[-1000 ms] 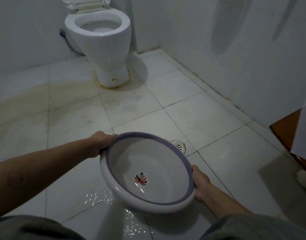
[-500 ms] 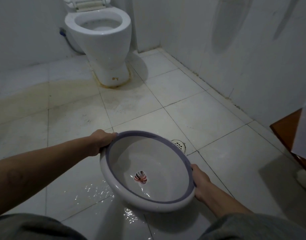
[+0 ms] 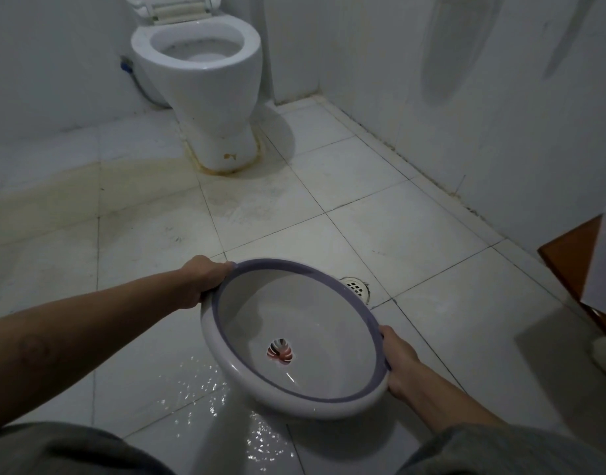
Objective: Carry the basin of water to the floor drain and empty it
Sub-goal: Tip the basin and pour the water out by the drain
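Note:
A white round basin (image 3: 277,317) with a purple rim and a red leaf mark at its bottom hangs above the tiled floor, tilted toward me. My left hand (image 3: 202,277) grips its far-left rim and my right hand (image 3: 396,358) grips its near-right rim. Only a thin film of water shows near the basin's lower inside. The round metal floor drain (image 3: 355,286) sits just beyond the basin's far-right edge, partly hidden by the rim. Spilled water (image 3: 199,389) glistens on the tiles under and in front of the basin.
A white toilet (image 3: 205,80) stands at the back against the wall, with yellow stains on the floor around its base. White walls close in at the right. A brown wooden door edge (image 3: 568,258) juts in at the right.
The basin has stayed in both hands, almost in the same spot. The wet patch on the floor below it has spread a little toward me.

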`<state>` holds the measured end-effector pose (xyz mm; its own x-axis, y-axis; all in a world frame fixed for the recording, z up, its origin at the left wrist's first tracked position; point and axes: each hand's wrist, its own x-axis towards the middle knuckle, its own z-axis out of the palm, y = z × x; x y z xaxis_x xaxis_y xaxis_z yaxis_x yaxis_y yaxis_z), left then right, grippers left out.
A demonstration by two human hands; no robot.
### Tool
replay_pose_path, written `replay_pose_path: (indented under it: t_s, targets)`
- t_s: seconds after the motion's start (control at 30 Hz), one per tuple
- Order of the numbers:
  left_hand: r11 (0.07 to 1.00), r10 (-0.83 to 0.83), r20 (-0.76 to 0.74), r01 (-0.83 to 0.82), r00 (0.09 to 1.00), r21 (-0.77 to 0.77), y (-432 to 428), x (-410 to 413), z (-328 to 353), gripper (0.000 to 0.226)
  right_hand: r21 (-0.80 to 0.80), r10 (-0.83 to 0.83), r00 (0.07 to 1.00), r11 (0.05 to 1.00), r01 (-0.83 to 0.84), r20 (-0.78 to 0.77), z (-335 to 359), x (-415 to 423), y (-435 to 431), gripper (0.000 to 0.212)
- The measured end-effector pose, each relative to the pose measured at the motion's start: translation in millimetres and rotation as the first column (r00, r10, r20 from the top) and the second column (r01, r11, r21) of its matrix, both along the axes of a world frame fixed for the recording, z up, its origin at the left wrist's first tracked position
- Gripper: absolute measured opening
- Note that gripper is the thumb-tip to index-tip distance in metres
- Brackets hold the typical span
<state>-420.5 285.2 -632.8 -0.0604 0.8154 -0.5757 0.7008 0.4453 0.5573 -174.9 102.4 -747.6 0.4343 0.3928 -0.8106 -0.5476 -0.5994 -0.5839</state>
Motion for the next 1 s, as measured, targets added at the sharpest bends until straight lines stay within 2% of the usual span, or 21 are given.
replay_pose_path:
  t_s: [0.67, 1.0]
  targets:
    - [1.0, -0.007, 0.002, 0.007, 1.0, 0.025, -0.1, 1.1, 1.2, 0.035, -0.019, -0.013, 0.999, 1.0, 0.012, -0.035, -1.5, -2.8, 0.3, 0.028]
    - [0.999, 0.014, 0.005, -0.014, 1.0, 0.041, 2.4, 2.6, -0.3, 0.032, -0.017, -0.014, 0.999, 1.0, 0.014, -0.047, 3.9, -6.7, 0.7, 0.033]
